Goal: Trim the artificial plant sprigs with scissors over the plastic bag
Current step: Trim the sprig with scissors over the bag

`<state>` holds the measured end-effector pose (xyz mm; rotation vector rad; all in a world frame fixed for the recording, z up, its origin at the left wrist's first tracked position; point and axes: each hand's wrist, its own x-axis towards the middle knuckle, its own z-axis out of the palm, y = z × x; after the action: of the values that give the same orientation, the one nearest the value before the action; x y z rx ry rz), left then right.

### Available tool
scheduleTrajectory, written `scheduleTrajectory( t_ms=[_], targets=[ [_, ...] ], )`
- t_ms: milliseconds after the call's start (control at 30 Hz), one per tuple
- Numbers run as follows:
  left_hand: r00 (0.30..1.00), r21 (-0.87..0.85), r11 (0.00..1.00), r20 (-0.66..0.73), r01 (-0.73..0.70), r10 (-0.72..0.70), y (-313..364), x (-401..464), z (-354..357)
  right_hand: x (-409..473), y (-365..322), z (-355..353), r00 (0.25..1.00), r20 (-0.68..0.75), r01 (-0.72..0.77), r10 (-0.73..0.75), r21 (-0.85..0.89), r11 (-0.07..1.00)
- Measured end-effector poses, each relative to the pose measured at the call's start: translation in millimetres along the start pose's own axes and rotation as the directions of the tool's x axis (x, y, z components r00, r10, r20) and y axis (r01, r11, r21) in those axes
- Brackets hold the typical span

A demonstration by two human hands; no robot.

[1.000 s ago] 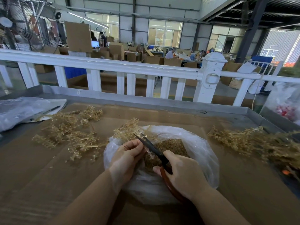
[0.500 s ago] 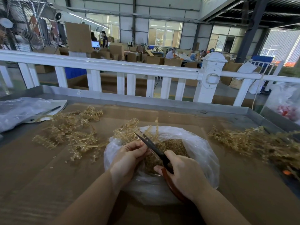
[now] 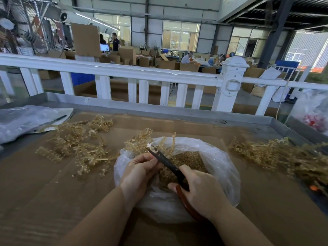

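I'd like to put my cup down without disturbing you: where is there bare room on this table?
Bare cardboard lies near left, below the left sprig pile, and near right beside the plastic bag. Crowded: the bag with both hands, the right sprig pile.

Light: daylight from the far windows (image 3: pixel 181 37), bright and slightly washed out.
Foreground: dimmer, warm brown, soft shadows under the forearms.
Distortion: wide-angle bowing of the white railing (image 3: pixel 124 71).
Blur: right-edge sprigs (image 3: pixel 287 157) smeared.
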<state>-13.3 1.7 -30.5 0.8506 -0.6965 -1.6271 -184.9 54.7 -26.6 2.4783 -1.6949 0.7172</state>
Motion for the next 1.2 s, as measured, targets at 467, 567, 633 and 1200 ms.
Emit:
scheduleTrajectory(
  t_ms=[467,567,633,1200],
  targets=[
    [0.999,0.027,0.999,-0.015,-0.042,0.042,-2.5,-2.5,2.6,-2.6,0.7,0.8,0.999,-0.036,0.016,-0.02,-0.092,0.996],
    [0.999,0.014,0.999,0.01,-0.04,0.039,-0.7,-3.1,3.0,-3.1,1.4,2.3,0.999,-0.048,0.004,-0.008,-0.076,0.997],
    [1.0,0.01,1.0,0.017,-0.017,0.016,-0.3,-2.6,2.5,-3.3,2.1,3.5,0.999,-0.05,-0.007,0.004,-0.057,0.998],
    [0.99,0.007,0.998,0.124,0.065,-0.065,2.3,0.7,1.5,2.4,-3.7,1.2,1.0,-0.006,0.005,-0.005,-0.032,0.999]
  ],
)
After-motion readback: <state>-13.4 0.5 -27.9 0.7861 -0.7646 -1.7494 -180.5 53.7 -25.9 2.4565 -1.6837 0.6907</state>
